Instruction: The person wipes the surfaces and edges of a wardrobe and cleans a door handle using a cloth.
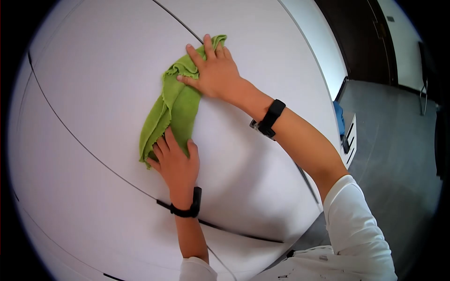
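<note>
Pressing the crumpled green fabric cloth (180, 100) against the white, black-seamed panelled surface (93, 93): our right hand (218, 72) splays over its upper end, our left hand (178, 159) lies over the lower, neither clamped as far as we see. For good contact, we'd flatten the lengthwise fold, spread pressure evenly and tuck in the right index fingertip, which looks past the cloth edge. Snag risk: the raised-looking black strip (236, 232) running behind our left wrist. Fabric under our palms is hidden; can't tell if any's pinched. White left sleeve (199, 270) is cut off; blue object (338, 118) beyond the panel is half-covered, unidentifiable.
</note>
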Demonstrator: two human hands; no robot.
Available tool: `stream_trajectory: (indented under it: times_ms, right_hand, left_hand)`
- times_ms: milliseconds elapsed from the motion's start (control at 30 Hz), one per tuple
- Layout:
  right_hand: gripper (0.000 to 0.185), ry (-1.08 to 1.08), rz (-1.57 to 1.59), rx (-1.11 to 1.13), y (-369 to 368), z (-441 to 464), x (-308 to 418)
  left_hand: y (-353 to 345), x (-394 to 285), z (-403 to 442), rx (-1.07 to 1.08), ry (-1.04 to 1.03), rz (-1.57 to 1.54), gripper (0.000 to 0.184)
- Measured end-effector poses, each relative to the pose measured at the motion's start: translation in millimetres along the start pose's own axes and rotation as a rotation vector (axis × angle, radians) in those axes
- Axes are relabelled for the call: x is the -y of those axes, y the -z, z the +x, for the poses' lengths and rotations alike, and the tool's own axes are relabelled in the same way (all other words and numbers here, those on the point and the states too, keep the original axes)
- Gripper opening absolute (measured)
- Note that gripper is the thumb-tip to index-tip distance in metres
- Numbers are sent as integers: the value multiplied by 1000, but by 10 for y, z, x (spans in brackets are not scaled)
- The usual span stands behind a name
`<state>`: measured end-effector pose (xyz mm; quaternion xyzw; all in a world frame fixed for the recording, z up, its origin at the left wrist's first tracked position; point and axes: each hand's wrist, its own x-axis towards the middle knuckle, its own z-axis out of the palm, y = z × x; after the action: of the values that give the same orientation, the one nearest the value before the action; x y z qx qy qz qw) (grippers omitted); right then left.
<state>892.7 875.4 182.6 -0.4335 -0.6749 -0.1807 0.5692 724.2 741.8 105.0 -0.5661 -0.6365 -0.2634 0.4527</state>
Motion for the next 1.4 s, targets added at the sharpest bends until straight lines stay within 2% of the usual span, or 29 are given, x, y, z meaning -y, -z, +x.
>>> stream_trajectory:
  times_ms: [233, 267, 333, 367, 400, 467, 500, 567, 600, 667, 700, 733, 800, 867, 933, 967, 1033, 1067, 1133, 1167, 1233, 1300, 1400]
  right_hand:
    - [81, 100, -116, 62, 125, 217, -140]
    - [81, 128, -126, 82, 154, 223, -118]
    - [77, 50, -139, 136, 166, 271, -126]
    - [70, 75, -206, 106, 141, 304, -196]
    - [70, 98, -230, 101, 163, 372, -235]
    - [58, -24, -139, 226, 120, 335, -613]
    - [58, -18, -159, 244, 115, 299, -696]
    - [43, -92, -253, 413, 122, 117, -858]
    - [33, -69, -273, 326, -57, -29, -1023]
    - [30, -179, 0, 345, 193, -154, -1237]
    - [28, -206, 172, 326, 187, -230, -1318]
    - [28, -234, 191, 306, 288, -264, -1337]
    - [29, -710, 1002, 635, 620, -330, -1448]
    - [34, -641, 1551, 784, 567, -557, -1447]
    - [41, -673, 1622, 689, 455, -668, -1202]
    - [41, -667, 1640, 676, 375, -700, -1076]
    - [43, -651, 1489, 457, 271, -708, -1039]
    - [43, -662, 1487, 461, 195, -747, -1118]
    - [50, -243, 1158, 235, 16, -771, -1206]
    - [58, -69, 892, 171, 45, -736, -1350]
    - [61, -20, 928, 170, -184, -758, -1403]
    - [71, 102, 854, 165, -194, -695, -1705]
    - [73, 71, 780, 76, 0, -723, -2043]
  left_hand:
    - [-192, -124, 191, -18, 205, -7, 67]
    - [-175, -125, 181, -30, 175, -31, 67]
    - [-183, -41, 147, -41, 168, -74, 67]
    - [-198, -5, 167, -54, 125, -89, 64]
    - [-226, 61, 240, -80, 77, -106, 62]
    - [-479, 12, 272, -118, 75, -147, 63]
    - [-572, 56, 214, -144, 62, -168, 65]
    - [-682, 93, 186, -82, 19, -221, 63]
    - [-727, 148, 163, -41, -38, -253, 62]
    - [-579, -20, 194, 20, -62, -239, 56]
    - [-584, -17, 230, -20, -72, -278, 54]
    - [-566, -68, 295, -63, -88, -319, 53]
    - [-509, -247, 432, -78, -101, -287, 48]
    - [-520, -291, 427, -86, -73, -275, 44]
    - [-468, -330, 502, 55, -80, -244, 40]
    - [-437, -365, 535, 17, -85, -239, 38]
    - [-453, -399, 572, -34, -58, -203, 37]
    - [-474, -413, 550, -69, -21, -162, 35]
    - [-416, -525, 565, -15, 33, -114, 35]
    - [-377, -665, 586, -13, 90, -116, 34]
    - [-420, -735, 594, 20, 156, -59, 38]
    - [-413, -1046, 699, -1, 108, 12, 40]
    - [-229, -1554, 951, -24, 22, 74, 45]
